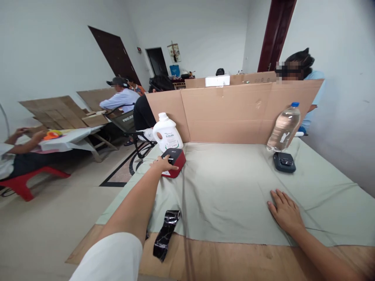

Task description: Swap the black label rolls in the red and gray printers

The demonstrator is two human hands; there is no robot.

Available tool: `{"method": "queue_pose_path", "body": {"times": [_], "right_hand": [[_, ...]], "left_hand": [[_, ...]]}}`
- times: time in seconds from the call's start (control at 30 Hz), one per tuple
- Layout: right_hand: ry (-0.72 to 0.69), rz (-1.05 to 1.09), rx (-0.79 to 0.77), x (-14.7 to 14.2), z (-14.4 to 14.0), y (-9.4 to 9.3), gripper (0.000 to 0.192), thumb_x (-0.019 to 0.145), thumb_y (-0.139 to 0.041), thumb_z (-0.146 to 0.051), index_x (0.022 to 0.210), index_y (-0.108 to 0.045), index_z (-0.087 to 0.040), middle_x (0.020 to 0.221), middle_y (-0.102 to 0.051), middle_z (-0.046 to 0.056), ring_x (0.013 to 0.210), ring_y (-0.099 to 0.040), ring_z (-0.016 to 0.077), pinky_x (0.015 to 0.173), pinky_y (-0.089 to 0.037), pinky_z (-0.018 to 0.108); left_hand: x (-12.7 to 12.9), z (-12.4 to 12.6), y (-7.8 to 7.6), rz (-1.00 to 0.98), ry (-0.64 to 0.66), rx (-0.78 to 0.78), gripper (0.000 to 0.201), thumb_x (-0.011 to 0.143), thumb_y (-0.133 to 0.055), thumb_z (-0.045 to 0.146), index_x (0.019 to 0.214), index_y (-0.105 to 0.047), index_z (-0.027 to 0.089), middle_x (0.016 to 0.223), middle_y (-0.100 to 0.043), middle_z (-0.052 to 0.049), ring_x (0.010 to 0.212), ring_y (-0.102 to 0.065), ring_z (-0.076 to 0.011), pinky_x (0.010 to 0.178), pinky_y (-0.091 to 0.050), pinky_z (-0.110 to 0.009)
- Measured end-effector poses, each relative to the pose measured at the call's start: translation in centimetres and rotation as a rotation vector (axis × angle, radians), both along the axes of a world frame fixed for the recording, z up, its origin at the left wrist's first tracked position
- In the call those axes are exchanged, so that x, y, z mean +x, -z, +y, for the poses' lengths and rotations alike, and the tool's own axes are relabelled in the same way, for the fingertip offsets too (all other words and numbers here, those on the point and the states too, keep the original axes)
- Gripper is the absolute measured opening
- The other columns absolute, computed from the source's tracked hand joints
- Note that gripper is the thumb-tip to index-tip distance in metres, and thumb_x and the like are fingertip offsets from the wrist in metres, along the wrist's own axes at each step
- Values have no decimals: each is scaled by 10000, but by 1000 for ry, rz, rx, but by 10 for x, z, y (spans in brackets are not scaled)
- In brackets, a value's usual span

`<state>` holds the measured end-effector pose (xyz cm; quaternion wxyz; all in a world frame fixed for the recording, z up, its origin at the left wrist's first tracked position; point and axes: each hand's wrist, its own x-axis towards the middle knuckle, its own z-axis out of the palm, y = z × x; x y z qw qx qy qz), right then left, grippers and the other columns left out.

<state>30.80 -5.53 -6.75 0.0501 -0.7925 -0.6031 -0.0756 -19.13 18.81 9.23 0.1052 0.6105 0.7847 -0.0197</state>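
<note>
My left hand (164,164) is at a boxy red and black device (181,159) on the left of the table, fingers over its top and thumb stretched across its near side. Right behind that device stands a white jug with a handle (167,134). My right hand (285,210) lies palm down on the pale green cloth (228,195), fingers spread, holding nothing. Beyond it sits a small dark square device (284,162), in front of a large clear bottle with a blue cap (284,127). A partly unrolled black roll (166,234) lies near the front edge.
A cardboard partition (228,113) runs along the back of the table, with a white box (217,80) at its top edge. Bare wood (234,259) shows at the front. Several people sit at other tables, and a red stool (29,181) stands at left.
</note>
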Motion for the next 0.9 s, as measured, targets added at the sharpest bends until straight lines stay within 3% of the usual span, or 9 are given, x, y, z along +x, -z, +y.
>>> {"method": "queue_pose_path", "body": {"times": [0.13,0.23,0.37,0.53,0.7,0.8,0.9], "right_hand": [[1,-6,-4,-1,-1,-3,573,912,-322,-444,1386,-483,-165,1480,-443,87,1377,-352,284,1092,-308,438],[2,2,-10,-3,-1,-5,569,916,-322,-433,1388,-481,-158,1484,-438,88,1377,-354,281,1094,-304,433],[8,11,-11,-4,-1,-7,560,917,-327,-425,1387,-481,-162,1487,-434,84,1380,-347,279,1101,-294,432],[9,15,-6,-5,-3,-9,556,918,-325,-421,1384,-484,-163,1482,-439,88,1377,-351,277,1094,-304,433],[-7,39,13,-6,-4,-12,545,913,-335,-419,1367,-501,-167,1470,-456,93,1353,-384,279,1081,-323,432],[-10,42,21,-5,-4,-11,546,914,-334,-424,1363,-506,-165,1467,-458,96,1350,-387,282,1076,-327,434],[-11,45,33,-5,-4,-9,544,916,-335,-422,1367,-501,-167,1471,-453,94,1357,-378,276,1084,-315,431]], "left_hand": [[4,-16,20,-36,5,186,927,605,-687,636,1412,-393,286,1464,-312,-161,1270,-373,-445,981,-360,-486],[26,-29,18,-70,-43,334,795,628,-670,620,1331,-496,294,1410,-369,-133,1229,-393,-423,983,-352,-485],[85,-63,0,-107,-62,460,591,635,-675,586,1146,-640,291,1306,-448,-102,1173,-416,-406,985,-334,-507],[169,-132,-8,-257,107,440,534,607,-715,570,1063,-683,294,1246,-458,-86,1132,-436,-354,981,-344,-475],[223,-191,21,-578,196,517,531,554,-802,467,1035,-674,283,1244,-429,-116,1238,-307,-424,1053,-221,-556],[238,-209,45,-884,178,543,563,515,-851,398,1038,-664,305,1335,-368,-124,1333,-95,-486,1094,-45,-609],[243,-220,64,-1000,165,521,615,531,-855,397,1103,-638,329,1425,-289,-102,1363,34,-488,1098,92,-611]]}}
